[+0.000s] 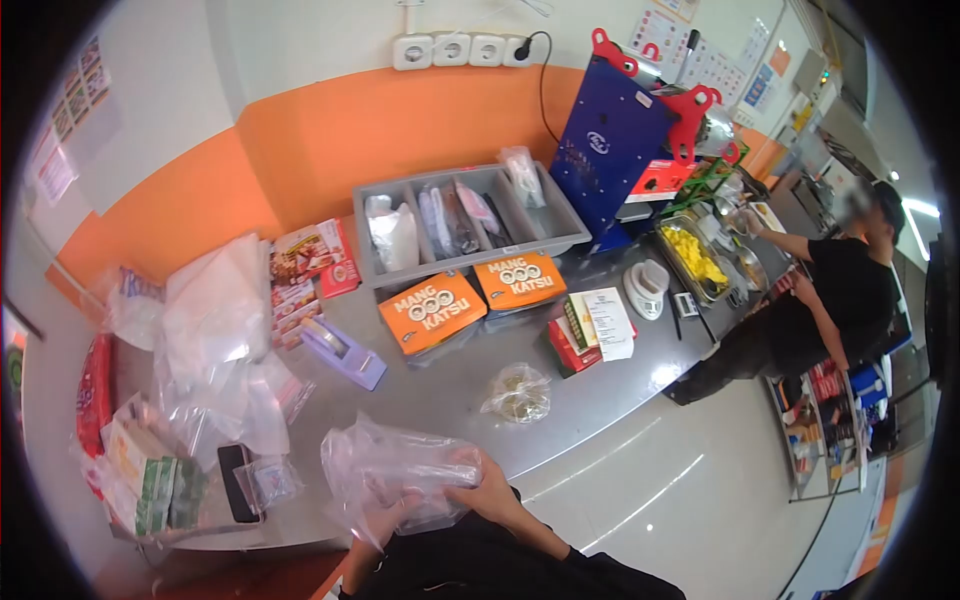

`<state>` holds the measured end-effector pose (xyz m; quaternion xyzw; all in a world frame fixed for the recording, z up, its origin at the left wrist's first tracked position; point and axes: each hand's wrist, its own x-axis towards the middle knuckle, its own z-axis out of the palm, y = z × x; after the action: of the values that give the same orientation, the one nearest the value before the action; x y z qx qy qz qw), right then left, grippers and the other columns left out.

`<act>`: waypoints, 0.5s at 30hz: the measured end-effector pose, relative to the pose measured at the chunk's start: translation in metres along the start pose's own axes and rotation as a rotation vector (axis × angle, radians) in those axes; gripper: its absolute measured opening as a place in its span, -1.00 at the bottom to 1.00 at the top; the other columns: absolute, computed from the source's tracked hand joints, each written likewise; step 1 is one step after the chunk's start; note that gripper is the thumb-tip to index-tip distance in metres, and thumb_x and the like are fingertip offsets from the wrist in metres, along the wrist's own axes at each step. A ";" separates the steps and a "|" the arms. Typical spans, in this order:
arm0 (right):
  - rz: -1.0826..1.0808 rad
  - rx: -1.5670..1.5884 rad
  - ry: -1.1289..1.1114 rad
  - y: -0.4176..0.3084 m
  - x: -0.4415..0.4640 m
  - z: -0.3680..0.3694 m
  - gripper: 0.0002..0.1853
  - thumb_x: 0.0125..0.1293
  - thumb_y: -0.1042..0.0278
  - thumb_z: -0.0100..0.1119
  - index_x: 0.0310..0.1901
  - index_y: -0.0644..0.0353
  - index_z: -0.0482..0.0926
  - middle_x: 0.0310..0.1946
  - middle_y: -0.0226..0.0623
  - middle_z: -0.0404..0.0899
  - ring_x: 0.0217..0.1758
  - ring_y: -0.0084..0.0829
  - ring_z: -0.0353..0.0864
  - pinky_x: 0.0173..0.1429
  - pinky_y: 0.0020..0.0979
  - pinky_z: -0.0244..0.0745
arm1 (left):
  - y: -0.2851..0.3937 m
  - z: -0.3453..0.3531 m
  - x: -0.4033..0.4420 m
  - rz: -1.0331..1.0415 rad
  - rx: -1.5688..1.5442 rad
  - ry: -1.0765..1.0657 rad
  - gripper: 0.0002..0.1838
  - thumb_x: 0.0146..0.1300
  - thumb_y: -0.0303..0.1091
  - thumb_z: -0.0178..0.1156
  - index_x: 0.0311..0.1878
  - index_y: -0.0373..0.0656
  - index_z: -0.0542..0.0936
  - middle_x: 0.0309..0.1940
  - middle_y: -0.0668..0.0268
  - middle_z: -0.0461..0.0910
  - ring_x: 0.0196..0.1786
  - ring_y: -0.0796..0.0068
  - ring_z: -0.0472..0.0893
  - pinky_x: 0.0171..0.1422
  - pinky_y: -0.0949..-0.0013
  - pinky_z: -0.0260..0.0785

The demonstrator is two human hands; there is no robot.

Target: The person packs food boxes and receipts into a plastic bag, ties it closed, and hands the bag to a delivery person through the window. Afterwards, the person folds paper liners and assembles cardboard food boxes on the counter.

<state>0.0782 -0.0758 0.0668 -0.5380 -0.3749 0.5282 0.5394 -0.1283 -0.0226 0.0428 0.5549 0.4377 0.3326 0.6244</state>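
Observation:
A clear plastic bag (pixel 385 460) is held up in front of me at the table's near edge. My right hand (pixel 492 492) grips the bag's right side, where the plastic is bunched or rolled. Lower down, my left hand (pixel 385 518) is closed on the bag, partly covered by the film. Whether anything is inside cannot be made out. Just beyond, a small knotted clear bag with greenish-brown contents (pixel 518 392) rests on the metal table (pixel 440 385). A purple tape dispenser (pixel 342 353) stands further left.
Plastic bags (pixel 215 310) and a phone (pixel 238 483) lie left. At the back are a grey divided tray (pixel 470 225) and orange boxes (pixel 432 312). A receipt (pixel 608 322), white scale (pixel 645 290) and blue machine (pixel 610 140) sit right. A person (pixel 840 290) works beyond.

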 end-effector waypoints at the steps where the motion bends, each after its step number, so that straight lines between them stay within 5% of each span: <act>1: -0.034 0.074 -0.004 -0.007 0.000 0.002 -0.51 0.09 0.46 0.37 0.06 0.21 0.39 -0.12 -0.36 0.50 -0.06 -0.54 0.49 0.03 -0.46 0.45 | -0.023 0.004 -0.002 -0.069 -0.063 0.081 -0.69 0.26 -0.34 0.19 0.03 -0.23 0.47 -0.23 0.29 0.56 -0.26 0.52 0.56 -0.27 0.47 0.45; 4: 0.181 0.240 -0.094 -0.030 -0.005 0.008 -0.52 0.07 0.50 0.40 0.02 0.18 0.41 -0.06 -0.35 0.46 -0.14 -0.57 0.51 -0.06 -0.50 0.46 | -0.014 0.009 0.002 -0.186 -0.064 0.126 -0.70 0.23 -0.36 0.21 -0.01 -0.25 0.48 -0.19 0.28 0.55 -0.19 0.53 0.56 -0.22 0.45 0.46; 7: 0.040 -0.067 0.101 0.000 -0.004 0.004 -0.54 0.10 0.49 0.38 0.05 0.22 0.46 -0.10 -0.35 0.53 -0.12 -0.56 0.53 -0.04 -0.52 0.47 | -0.007 -0.006 0.003 -0.210 -0.080 0.029 -0.69 0.23 -0.35 0.21 -0.01 -0.25 0.47 -0.17 0.27 0.55 -0.18 0.52 0.56 -0.21 0.44 0.46; 10: 0.259 -0.031 0.074 0.004 -0.002 -0.009 -0.60 0.13 0.51 0.34 0.03 0.28 0.52 -0.18 -0.36 0.60 -0.18 -0.57 0.55 -0.04 -0.52 0.47 | -0.005 -0.019 0.005 -0.238 -0.109 -0.016 -0.68 0.22 -0.35 0.21 0.00 -0.25 0.46 -0.16 0.27 0.54 -0.18 0.51 0.56 -0.20 0.43 0.47; 13: 0.075 0.088 0.140 0.008 -0.006 -0.002 -0.69 0.15 0.57 0.26 -0.04 0.31 0.58 -0.26 -0.38 0.64 -0.26 -0.62 0.56 -0.15 -0.56 0.49 | -0.007 -0.022 0.000 -0.258 -0.136 0.004 -0.67 0.22 -0.35 0.21 0.01 -0.25 0.46 -0.15 0.26 0.54 -0.17 0.51 0.56 -0.20 0.42 0.47; 15: 0.211 0.271 0.101 -0.004 -0.005 -0.016 -0.70 0.15 0.60 0.21 -0.04 0.30 0.58 -0.23 -0.37 0.64 -0.27 -0.63 0.55 -0.22 -0.58 0.48 | -0.010 -0.024 -0.001 -0.268 -0.150 0.041 -0.67 0.22 -0.35 0.20 0.01 -0.25 0.45 -0.14 0.26 0.53 -0.17 0.50 0.56 -0.19 0.42 0.47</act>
<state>0.0941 -0.0828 0.0695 -0.5228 -0.2143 0.5997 0.5667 -0.1512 -0.0160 0.0330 0.4364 0.4944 0.2892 0.6939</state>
